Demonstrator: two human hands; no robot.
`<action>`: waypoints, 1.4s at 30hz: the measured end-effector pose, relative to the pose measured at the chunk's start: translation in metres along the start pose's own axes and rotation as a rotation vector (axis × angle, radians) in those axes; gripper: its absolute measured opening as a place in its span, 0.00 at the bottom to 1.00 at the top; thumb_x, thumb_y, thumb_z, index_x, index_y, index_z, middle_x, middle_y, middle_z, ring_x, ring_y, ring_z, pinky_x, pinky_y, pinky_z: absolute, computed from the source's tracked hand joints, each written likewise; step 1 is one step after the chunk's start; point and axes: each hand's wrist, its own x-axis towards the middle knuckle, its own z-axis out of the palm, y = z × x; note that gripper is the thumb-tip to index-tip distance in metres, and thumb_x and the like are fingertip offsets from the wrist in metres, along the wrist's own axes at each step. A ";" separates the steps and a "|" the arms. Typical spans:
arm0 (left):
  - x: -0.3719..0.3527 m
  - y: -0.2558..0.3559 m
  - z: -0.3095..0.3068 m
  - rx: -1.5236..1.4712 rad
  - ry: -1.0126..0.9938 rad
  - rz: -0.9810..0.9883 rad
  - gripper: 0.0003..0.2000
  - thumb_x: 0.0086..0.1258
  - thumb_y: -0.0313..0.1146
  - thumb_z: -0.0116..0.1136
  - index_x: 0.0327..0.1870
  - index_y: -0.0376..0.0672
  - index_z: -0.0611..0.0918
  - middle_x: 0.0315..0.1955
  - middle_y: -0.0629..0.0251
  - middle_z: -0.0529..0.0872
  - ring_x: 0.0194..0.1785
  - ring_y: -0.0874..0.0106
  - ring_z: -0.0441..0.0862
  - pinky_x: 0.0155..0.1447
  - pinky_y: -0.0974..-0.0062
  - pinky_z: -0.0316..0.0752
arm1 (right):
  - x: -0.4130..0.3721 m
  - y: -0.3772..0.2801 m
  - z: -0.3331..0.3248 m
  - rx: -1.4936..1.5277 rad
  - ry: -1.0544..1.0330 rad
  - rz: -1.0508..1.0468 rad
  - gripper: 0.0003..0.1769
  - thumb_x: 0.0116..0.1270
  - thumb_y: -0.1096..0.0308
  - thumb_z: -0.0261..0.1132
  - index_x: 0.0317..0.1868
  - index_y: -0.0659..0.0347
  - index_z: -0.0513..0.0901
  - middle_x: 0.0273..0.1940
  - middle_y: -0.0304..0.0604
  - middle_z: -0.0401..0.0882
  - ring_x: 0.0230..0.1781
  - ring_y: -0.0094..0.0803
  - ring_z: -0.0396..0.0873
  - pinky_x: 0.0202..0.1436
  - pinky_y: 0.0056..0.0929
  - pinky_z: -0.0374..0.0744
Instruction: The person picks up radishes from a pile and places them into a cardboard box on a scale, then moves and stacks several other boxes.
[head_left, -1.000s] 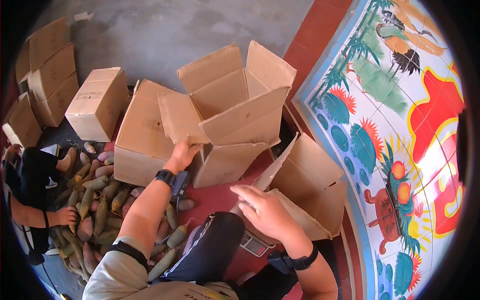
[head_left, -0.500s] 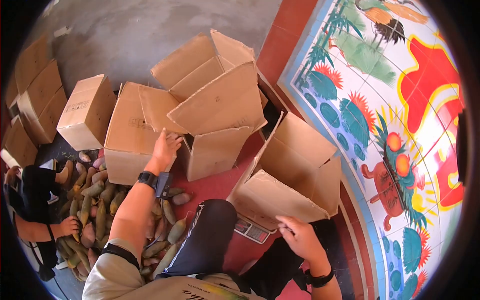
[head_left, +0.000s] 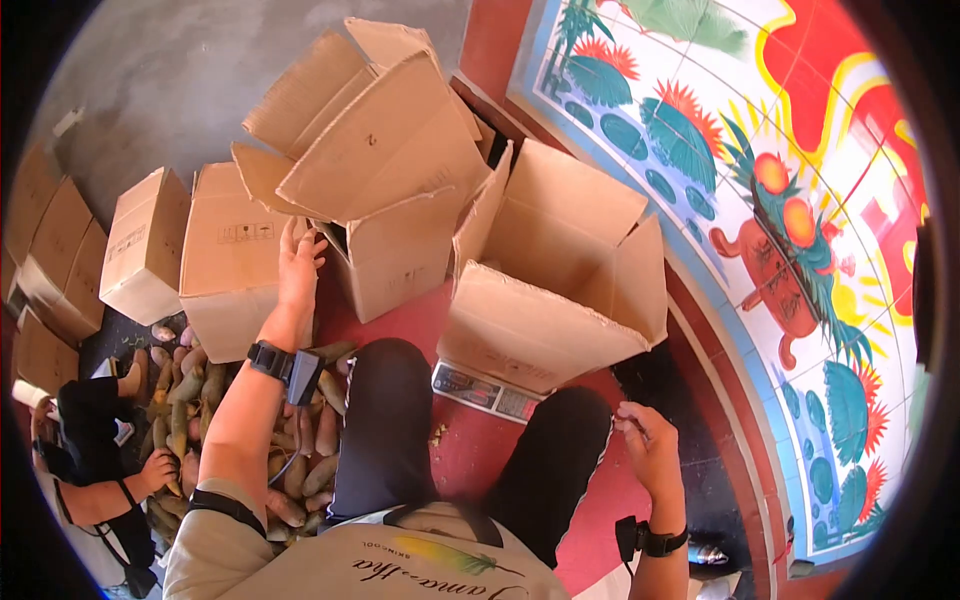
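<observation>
My left hand [head_left: 300, 265] is raised with its fingers apart, just under the lower edge of the tall open carton [head_left: 385, 150]. Its fingertips overlap that edge in this view, and the closed carton [head_left: 232, 240] is directly to the left. My right hand [head_left: 650, 440] is beside my right knee, fingers curled and thumb pressed in; I cannot tell what is between the fingertips. Ahead of that hand, a second open carton [head_left: 550, 320] sits tilted on a digital scale [head_left: 485, 390], its flaps spread and its inside bare.
Long greenish and reddish tubers [head_left: 300, 475] are heaped on the floor at my left. Another person's hand [head_left: 158, 470] touches the pile. More cartons [head_left: 145, 240] stand at the far left. A painted tile wall [head_left: 760, 250] rises at the right.
My right hand has moved away from the open carton on the scale to beside my knee. My left hand remains by the tall carton's flap, which has swung leftward. The view has shifted.
</observation>
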 end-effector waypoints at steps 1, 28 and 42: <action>-0.003 -0.002 -0.002 -0.003 -0.057 -0.035 0.22 0.71 0.39 0.44 0.64 0.42 0.62 0.48 0.59 0.77 0.48 0.71 0.77 0.46 0.75 0.70 | -0.003 0.001 -0.003 -0.001 0.010 0.011 0.11 0.61 0.80 0.57 0.45 0.67 0.77 0.37 0.48 0.79 0.35 0.31 0.80 0.40 0.25 0.77; -0.075 0.038 0.077 0.097 -0.588 -0.057 0.16 0.75 0.42 0.38 0.46 0.39 0.75 0.43 0.59 0.81 0.47 0.71 0.78 0.51 0.74 0.70 | -0.069 0.063 -0.032 0.055 0.288 0.225 0.10 0.64 0.74 0.57 0.43 0.70 0.78 0.36 0.46 0.80 0.34 0.27 0.78 0.39 0.22 0.76; -0.069 -0.011 0.113 0.107 -0.493 -0.048 0.16 0.73 0.41 0.43 0.51 0.38 0.73 0.46 0.62 0.79 0.47 0.74 0.76 0.48 0.77 0.70 | 0.037 0.043 -0.024 0.262 0.284 0.241 0.10 0.65 0.74 0.55 0.44 0.69 0.78 0.34 0.43 0.80 0.32 0.26 0.79 0.37 0.22 0.77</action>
